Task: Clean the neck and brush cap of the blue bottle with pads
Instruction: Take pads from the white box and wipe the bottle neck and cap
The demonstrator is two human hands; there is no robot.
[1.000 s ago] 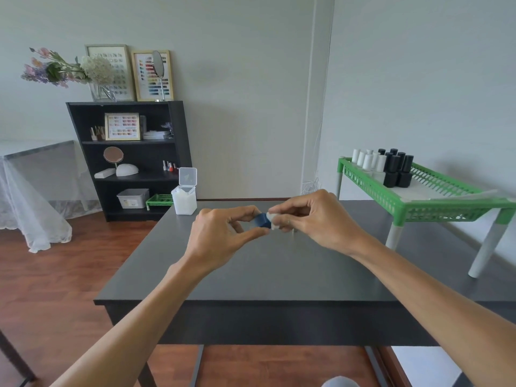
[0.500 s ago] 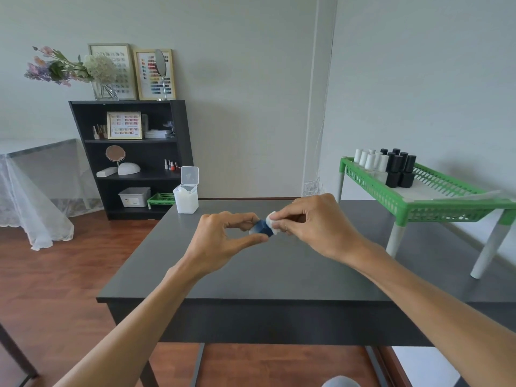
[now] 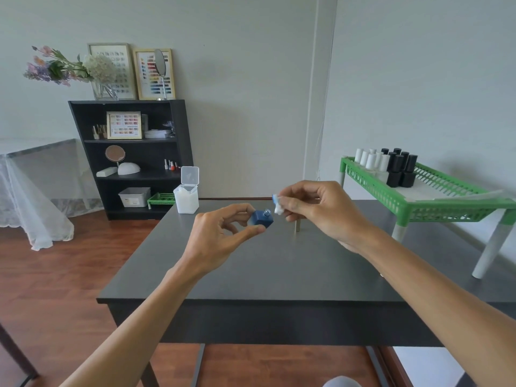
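Note:
My left hand (image 3: 220,236) pinches a small square blue bottle (image 3: 262,218) between thumb and fingers, above the dark table (image 3: 265,272). The bottle's bare threaded neck points up and to the right, uncapped. My right hand (image 3: 315,210) holds a white pad (image 3: 277,203) with a blue stain, just up and right of the neck and apart from it. A thin silvery stick, perhaps the brush cap (image 3: 297,225), shows below my right hand; I cannot tell whether it stands on the table or hangs from the hand.
An open white pad box (image 3: 186,194) with its lid up stands at the table's far left. A green rack (image 3: 435,196) at the right carries several white and black bottles (image 3: 391,166). A black shelf (image 3: 131,160) stands against the back wall.
My right hand has lifted the pad off the bottle's neck, up and to the right. The neck, covered by the pad before, is now bare. My left hand has barely moved.

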